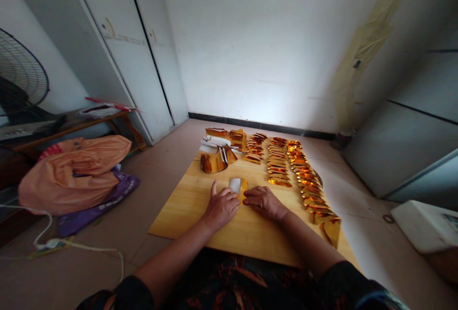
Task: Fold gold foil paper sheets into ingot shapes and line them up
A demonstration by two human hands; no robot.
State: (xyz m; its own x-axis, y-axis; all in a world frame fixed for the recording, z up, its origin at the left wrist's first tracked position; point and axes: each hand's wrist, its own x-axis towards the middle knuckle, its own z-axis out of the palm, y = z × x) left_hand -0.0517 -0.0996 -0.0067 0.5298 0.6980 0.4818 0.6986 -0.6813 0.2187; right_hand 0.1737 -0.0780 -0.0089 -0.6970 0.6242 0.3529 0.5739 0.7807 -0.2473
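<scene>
On the wooden board [189, 195] lies a small sheet of paper [235, 185], silver-white on the left with a gold strip along its right side. My left hand [221, 207] rests at its lower left, palm down, thumb apart and the other fingers on the paper's lower part. At the lower right edge is my right hand [264, 202], its fingers stretched toward the gold strip and touching the paper or board. The fingers cover the sheet's lower end. Folded gold pieces [279, 162] stand in rows on the right of the board.
Curved gold sheets [213, 162] and a white bundle [216, 141] sit at the board's back left. An orange bag [75, 171] and a purple bag [96, 207] lie on the floor left, near a white cord [96, 249]. A white box [425, 226] stands right.
</scene>
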